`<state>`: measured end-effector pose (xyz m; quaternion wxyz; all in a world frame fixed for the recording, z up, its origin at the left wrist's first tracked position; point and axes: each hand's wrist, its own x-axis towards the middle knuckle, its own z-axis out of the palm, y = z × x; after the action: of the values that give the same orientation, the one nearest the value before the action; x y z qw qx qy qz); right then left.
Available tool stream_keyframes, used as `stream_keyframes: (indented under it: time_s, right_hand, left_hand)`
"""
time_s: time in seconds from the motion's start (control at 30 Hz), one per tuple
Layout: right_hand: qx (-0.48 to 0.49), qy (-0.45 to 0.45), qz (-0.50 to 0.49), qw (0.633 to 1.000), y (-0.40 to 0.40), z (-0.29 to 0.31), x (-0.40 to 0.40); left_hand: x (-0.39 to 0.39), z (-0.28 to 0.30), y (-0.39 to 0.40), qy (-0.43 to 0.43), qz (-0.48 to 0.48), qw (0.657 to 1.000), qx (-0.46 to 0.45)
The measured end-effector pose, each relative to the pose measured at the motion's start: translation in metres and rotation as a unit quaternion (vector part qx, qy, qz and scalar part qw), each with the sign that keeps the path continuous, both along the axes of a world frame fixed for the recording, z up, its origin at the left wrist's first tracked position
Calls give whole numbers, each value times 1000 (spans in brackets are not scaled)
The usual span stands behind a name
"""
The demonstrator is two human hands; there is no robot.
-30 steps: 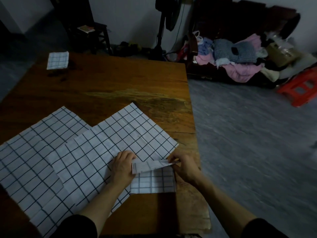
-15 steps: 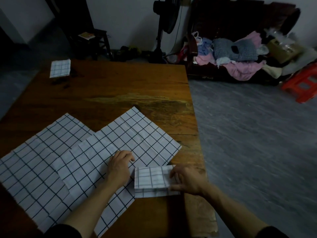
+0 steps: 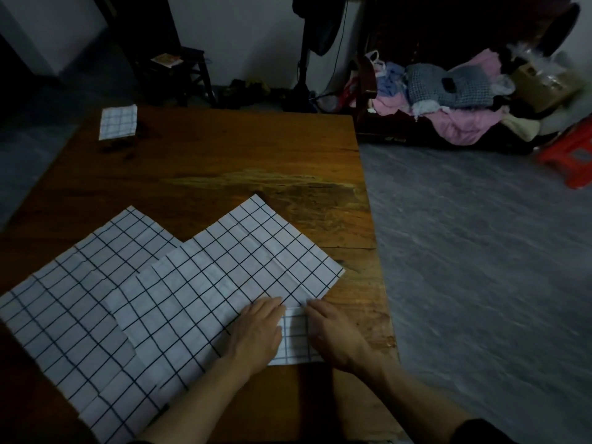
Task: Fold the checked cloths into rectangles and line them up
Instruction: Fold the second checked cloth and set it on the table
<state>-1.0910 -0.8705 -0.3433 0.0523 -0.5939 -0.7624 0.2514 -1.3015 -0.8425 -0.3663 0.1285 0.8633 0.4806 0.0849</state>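
a: how is the folded cloth [image 3: 296,336] lying?

b: it is seen flat on the wooden table [image 3: 224,161], near the right-hand edge and close to the person. only a narrow strip is visible between the two hands, and that strip runs away from the person – lower edge toward the body, upper edge tucked against the spread cloth [image 3: 230,277]. the true long axis cannot be told, since both sides are covered.

a: and the hands?

b: the left hand [image 3: 259,334] is laid palm down with fingers straight and together, pressed on the left part of the folded piece and overlapping the spread cloth. the right hand [image 3: 333,334] is laid flat on the right part, fingers extended and pointed up and to the left. nothing is pinched or gripped by either.

a: the other cloths?

b: the spread cloth is set diamond-wise, one corner pointed away toward the table's middle. a second open cloth [image 3: 73,302] is partly covered by it on the left. a small folded rectangle [image 3: 118,122] is placed at the far left corner, well apart.

a: materials?

b: thin white fabric is crossed by a dark grid – faint creases are visible. the table top is worn brown wood with a pale patch.
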Motion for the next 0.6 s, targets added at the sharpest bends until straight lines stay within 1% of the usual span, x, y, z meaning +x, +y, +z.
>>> stream_keyframes:
  time_s: [0.1,0.2,0.23,0.3,0.4,0.5,0.6]
  right_hand:
    - [-19,-23,31,999,-3,-8,-9]
    - [-50,-81,58,994,-11,-22,-9]
    - [-60,-94,59,992,-15,-24,-5]
    - [-65,-108,52,991,-21,-25,6]
    - [-75,-129,34,988,-25,-25,22]
    - [-57,-115,9,992,-22,-25,23]
    - [-7,-70,-29,997,-13,-15,16]
  left_hand:
    - [12,-3,-12,44,-30,999,-3]
    - [10,-13,-23,103,-58,993,2]
    - [6,-15,-26,115,-50,992,3]
    - [-4,-18,-29,118,-5,993,9]
    - [-21,-17,-32,128,50,991,-6]
    - [-25,-13,-29,131,56,990,-4]
    - [-18,-5,-19,122,68,990,-18]
